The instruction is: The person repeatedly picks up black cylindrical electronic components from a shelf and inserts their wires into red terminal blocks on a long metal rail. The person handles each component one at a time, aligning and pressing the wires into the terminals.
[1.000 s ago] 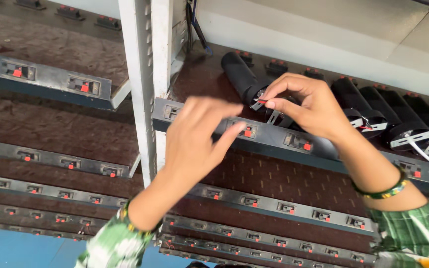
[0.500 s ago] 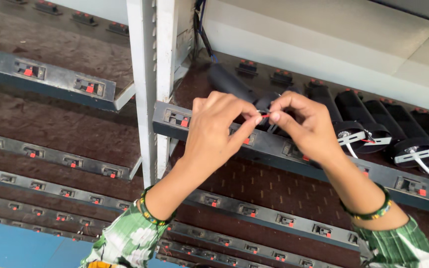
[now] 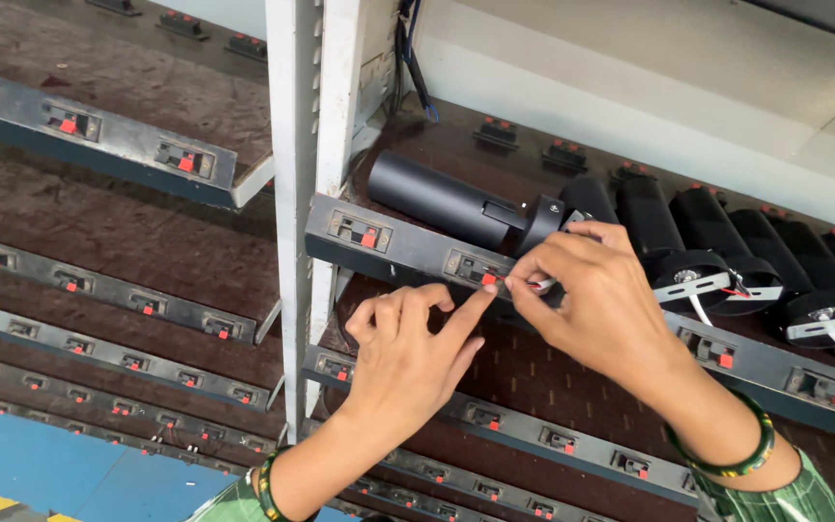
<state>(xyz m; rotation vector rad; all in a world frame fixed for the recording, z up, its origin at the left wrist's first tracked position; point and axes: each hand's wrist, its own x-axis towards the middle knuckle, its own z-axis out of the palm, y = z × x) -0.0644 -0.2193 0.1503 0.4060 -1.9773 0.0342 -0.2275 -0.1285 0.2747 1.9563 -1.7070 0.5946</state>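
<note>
Left forefinger [image 3: 471, 307] pressing red terminal lever [image 3: 488, 278]; right fingers [image 3: 524, 280] pinching thin red wire [image 3: 519, 284], three o'clock. Risk: slippage, misinsertion.

Matt black tube lamp [image 3: 437, 198], smooth. Dull grey metal rail [image 3: 388, 246] with glossy red plastic clips [image 3: 488, 278]. Rough brown wooden shelf board [image 3: 99, 87]. White painted metal post [image 3: 297, 193].

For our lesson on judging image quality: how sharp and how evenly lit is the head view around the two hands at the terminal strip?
Head view: daylight falls soft and even, no harsh glare; the left hand and right hand at the red terminal clip are sharp, without motion blur; the black cylindrical lamp keeps a faint sheen; lower shelf rails lie dimmer in shade.
</note>
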